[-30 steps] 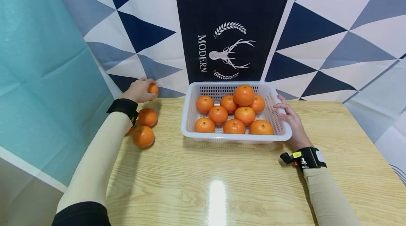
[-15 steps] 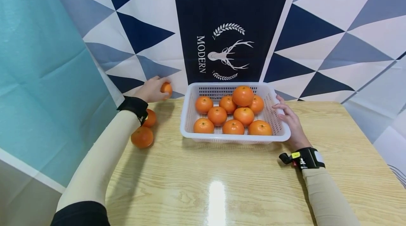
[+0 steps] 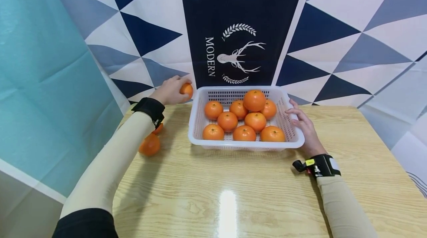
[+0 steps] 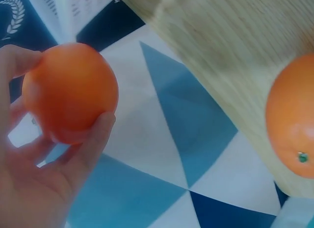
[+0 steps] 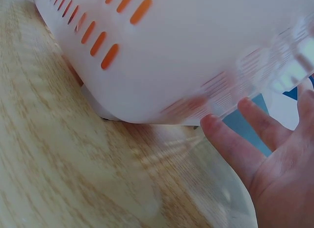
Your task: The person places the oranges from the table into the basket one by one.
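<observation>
My left hand (image 3: 171,91) pinches a mandarin (image 3: 186,90) between thumb and fingers, raised just left of the basket. In the left wrist view the mandarin (image 4: 73,93) fills the grasp, with fingertips on both sides. A white slotted plastic basket (image 3: 247,144) stands on the table holding several mandarins (image 3: 255,121), one of them stacked on top at the back. At its right end my right hand (image 3: 308,132) holds the rim, fingers reaching over the edge. In the right wrist view two fingers (image 5: 230,142) lie extended by the basket's outer wall (image 5: 147,81).
Below the left wrist, a mandarin (image 3: 150,144) lies on the wooden table (image 3: 186,186), with another (image 3: 158,129) partly hidden behind the wristband. A patterned cloth wall (image 3: 153,30) rises at the table's back edge. A teal sheet (image 3: 50,93) hangs at the left.
My left hand has carried the mandarin rightward, from above the loose mandarins to beside the basket's left end. My right hand stays at the basket's right rim.
</observation>
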The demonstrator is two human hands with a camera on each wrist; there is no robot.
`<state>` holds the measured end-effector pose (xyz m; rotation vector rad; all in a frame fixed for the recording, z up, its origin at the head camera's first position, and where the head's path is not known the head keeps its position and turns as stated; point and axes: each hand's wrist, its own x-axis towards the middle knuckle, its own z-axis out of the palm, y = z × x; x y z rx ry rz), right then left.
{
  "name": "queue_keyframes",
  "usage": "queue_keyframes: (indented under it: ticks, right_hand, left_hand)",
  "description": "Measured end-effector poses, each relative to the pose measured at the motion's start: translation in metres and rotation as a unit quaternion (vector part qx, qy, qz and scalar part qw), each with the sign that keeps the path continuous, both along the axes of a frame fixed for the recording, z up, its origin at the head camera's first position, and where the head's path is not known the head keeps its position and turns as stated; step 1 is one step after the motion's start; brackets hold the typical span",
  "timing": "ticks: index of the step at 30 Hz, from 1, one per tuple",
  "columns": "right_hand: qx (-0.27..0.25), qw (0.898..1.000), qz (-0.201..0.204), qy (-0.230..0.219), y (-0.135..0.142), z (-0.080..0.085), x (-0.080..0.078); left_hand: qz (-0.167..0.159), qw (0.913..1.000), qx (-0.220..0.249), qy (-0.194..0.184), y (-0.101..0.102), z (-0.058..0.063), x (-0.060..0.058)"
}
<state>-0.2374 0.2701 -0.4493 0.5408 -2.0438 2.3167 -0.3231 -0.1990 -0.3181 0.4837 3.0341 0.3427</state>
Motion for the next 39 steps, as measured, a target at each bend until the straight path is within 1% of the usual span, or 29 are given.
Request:
queue_keyframes:
  ticks: [6,14,18,21,27,32,39]
  right_hand:
    - [-0.003,1.0,-0.001,0.002,0.001,0.001,0.0]
    - [-0.006,1.0,0.002,0.002,0.002,0.0,-0.001]
    - [-0.009,1.0,0.006,-0.001,0.003,0.0,0.0]
    - [-0.013,1.0,0.007,-0.005,0.003,0.001,0.0]
    - [-0.004,1.0,-0.007,-0.001,0.006,0.0,0.001]
    - [0.003,1.0,-0.001,0.002,0.003,-0.001,-0.001]
    - [0.003,1.0,0.003,-0.001,0.002,-0.002,-0.002]
  left_hand:
    - [-0.021,0.9997,0.002,0.015,0.009,0.006,-0.004]
    - [-0.017,0.9997,0.017,0.005,0.029,0.012,-0.002]
    - [-0.021,0.9996,0.019,0.006,0.04,0.013,-0.004]
    - [-0.03,0.9994,0.012,0.012,0.05,0.014,-0.005]
    - [-0.058,0.998,0.002,0.023,0.07,0.01,-0.008]
    - [-0.079,0.9965,0.007,0.026,0.081,0.005,-0.009]
    - [-0.099,0.9947,0.021,0.014,0.101,0.0,-0.008]
